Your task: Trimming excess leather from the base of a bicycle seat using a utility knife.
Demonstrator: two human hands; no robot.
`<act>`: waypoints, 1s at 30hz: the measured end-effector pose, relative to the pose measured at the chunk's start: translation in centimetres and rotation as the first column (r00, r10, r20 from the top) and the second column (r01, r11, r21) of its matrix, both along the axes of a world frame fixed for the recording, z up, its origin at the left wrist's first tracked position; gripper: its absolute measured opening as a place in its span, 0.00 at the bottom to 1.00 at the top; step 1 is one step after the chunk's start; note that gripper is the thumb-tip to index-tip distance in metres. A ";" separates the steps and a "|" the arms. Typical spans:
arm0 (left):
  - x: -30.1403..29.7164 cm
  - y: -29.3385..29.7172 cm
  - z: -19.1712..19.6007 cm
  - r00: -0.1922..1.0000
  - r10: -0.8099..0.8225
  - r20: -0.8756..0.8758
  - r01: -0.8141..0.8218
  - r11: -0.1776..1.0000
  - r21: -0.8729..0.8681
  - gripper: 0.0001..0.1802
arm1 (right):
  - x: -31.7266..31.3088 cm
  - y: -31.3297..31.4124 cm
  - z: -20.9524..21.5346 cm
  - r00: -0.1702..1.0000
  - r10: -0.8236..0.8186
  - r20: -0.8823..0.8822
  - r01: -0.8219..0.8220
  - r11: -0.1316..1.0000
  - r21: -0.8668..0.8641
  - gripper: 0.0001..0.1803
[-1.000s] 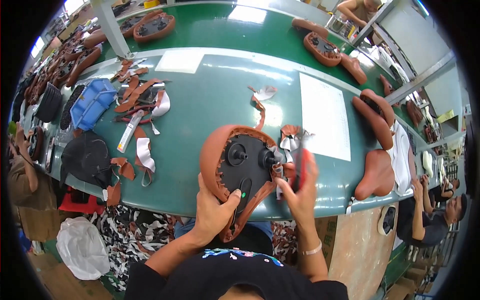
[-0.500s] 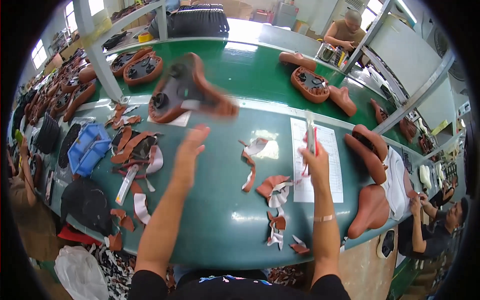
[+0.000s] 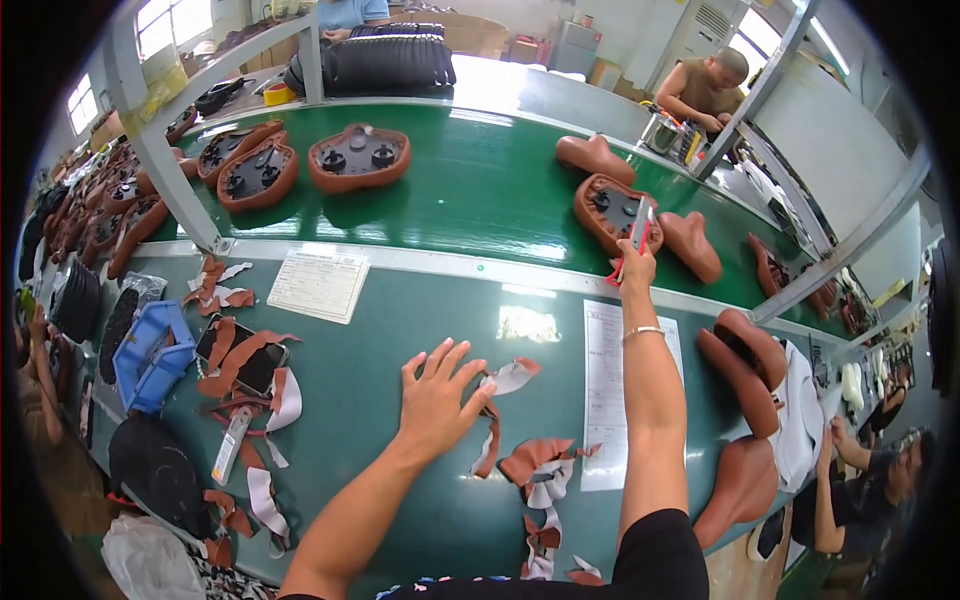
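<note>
My left hand point(image 3: 438, 400) lies palm down over the dark green table, its fingers spread and nothing held. Beside its fingertips a curled brown-and-white scrap strip point(image 3: 512, 377) touches or nearly touches the thumb. My right hand point(image 3: 637, 266) reaches far forward across the table's edge, closed around a red-handled utility knife point(image 3: 641, 225) that points up and away. Just behind the knife sits a brown bicycle saddle point(image 3: 600, 212), underside up, on the bright green belt. Another brown saddle point(image 3: 357, 165) lies underside up farther left on the belt.
White printed sheets point(image 3: 320, 284) lie on the table. Brown scraps point(image 3: 545, 465), a second cutter point(image 3: 231, 445) and a blue tray point(image 3: 150, 350) are around. Brown saddles point(image 3: 740, 490) stand at the right, near a co-worker point(image 3: 880, 490). Metal posts point(image 3: 165, 170) rise beside the belt.
The blurred saddle near my left hand is now on the green belt, upper left. My left hand has dropped toward the scraps; my right hand has reached forward with the knife.
</note>
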State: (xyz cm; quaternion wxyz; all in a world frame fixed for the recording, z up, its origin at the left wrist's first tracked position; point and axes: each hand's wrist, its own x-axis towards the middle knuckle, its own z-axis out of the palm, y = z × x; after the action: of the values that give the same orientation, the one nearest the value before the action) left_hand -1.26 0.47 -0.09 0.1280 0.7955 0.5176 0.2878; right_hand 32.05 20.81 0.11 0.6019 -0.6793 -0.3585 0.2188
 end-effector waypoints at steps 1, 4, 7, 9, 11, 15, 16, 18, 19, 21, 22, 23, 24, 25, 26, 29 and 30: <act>-0.2 0.0 -0.2 1.000 0.017 0.020 -0.017 1.000 0.001 0.19 | -1.2 -1.2 0.5 0.971 0.100 -0.215 -0.085 0.993 0.081 0.14; -1.5 1.2 -2.0 0.967 0.036 0.251 -0.026 0.999 -0.042 0.21 | -5.8 -10.4 2.3 0.817 0.406 -0.410 -0.357 0.914 0.194 0.18; -3.0 1.5 -1.8 0.597 0.094 0.797 0.205 0.942 -0.264 0.24 | -10.0 -23.2 4.3 0.705 0.496 -0.506 -0.543 0.838 0.065 0.22; -4.1 1.0 -0.5 0.201 0.229 0.952 0.434 0.851 -0.296 0.27 | -12.6 -30.5 5.2 0.720 0.500 -0.481 -0.615 0.781 -0.107 0.22; -6.1 -1.8 1.6 0.298 0.513 0.805 0.621 0.537 -0.571 0.32 | -13.4 -35.8 5.2 0.698 0.653 -0.292 -0.710 0.580 -0.399 0.26; -8.5 -6.7 3.0 0.399 0.496 0.772 0.497 0.590 -0.636 0.31 | -13.1 -40.9 4.1 0.616 0.779 0.117 -0.732 0.621 -0.280 0.31; -8.9 -7.5 3.6 0.470 0.442 0.764 0.414 0.654 -0.633 0.29 | -13.0 -41.5 4.3 0.659 0.743 0.118 -0.704 0.664 -0.252 0.32; -9.8 -8.1 4.4 0.521 0.429 0.738 0.371 0.665 -0.649 0.28 | -12.8 -41.0 4.9 0.564 0.753 0.339 -0.720 0.650 -0.244 0.29; -10.2 -8.3 5.0 0.572 0.401 0.716 0.334 0.683 -0.650 0.27 | -12.9 -40.2 5.5 0.444 0.704 0.554 -0.733 0.641 -0.227 0.27; -9.2 -8.5 7.1 0.627 0.369 0.686 0.309 0.691 -0.654 0.26 | -13.1 -38.8 7.2 0.274 0.703 0.656 -0.735 0.593 -0.329 0.29; -8.8 -8.5 7.8 0.684 0.325 0.653 0.285 0.705 -0.650 0.24 | -13.2 -38.1 7.7 0.118 0.674 0.729 -0.695 0.580 -0.424 0.31; -8.9 -8.2 7.7 0.682 0.324 0.656 0.290 0.704 -0.649 0.24 | -13.2 -37.6 8.0 -0.046 0.634 0.772 -0.638 0.576 -0.511 0.33; -9.2 -8.0 7.6 0.709 0.303 0.637 0.279 0.710 -0.647 0.24 | -13.0 -37.3 7.6 -0.104 0.604 0.790 -0.632 0.573 -0.521 0.34; -9.4 -7.9 7.5 0.734 0.281 0.618 0.271 0.713 -0.646 0.23 | -13.2 -38.1 7.0 -0.108 0.605 0.789 -0.635 0.569 -0.523 0.34; -9.6 -8.3 7.9 0.750 0.297 0.591 0.230 0.721 -0.654 0.21 | -13.7 -39.9 6.2 -0.051 0.689 0.723 -0.563 0.578 -0.591 0.35; -9.8 -10.0 7.6 0.713 0.332 0.618 0.160 0.781 -0.604 0.20 | -15.7 -45.2 3.8 0.272 0.837 0.475 -0.490 0.545 -0.681 0.37; -10.0 -11.0 7.1 0.676 0.427 0.601 0.080 0.768 -0.636 0.19 | -17.3 -46.6 3.3 0.389 0.766 0.513 -0.550 0.639 -0.538 0.36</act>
State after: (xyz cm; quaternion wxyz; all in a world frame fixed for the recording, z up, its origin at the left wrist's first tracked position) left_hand -11.27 -10.53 7.05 0.5407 0.4744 0.5673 0.4009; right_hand 14.80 -25.79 3.44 0.1738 -0.5829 -0.7648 0.2125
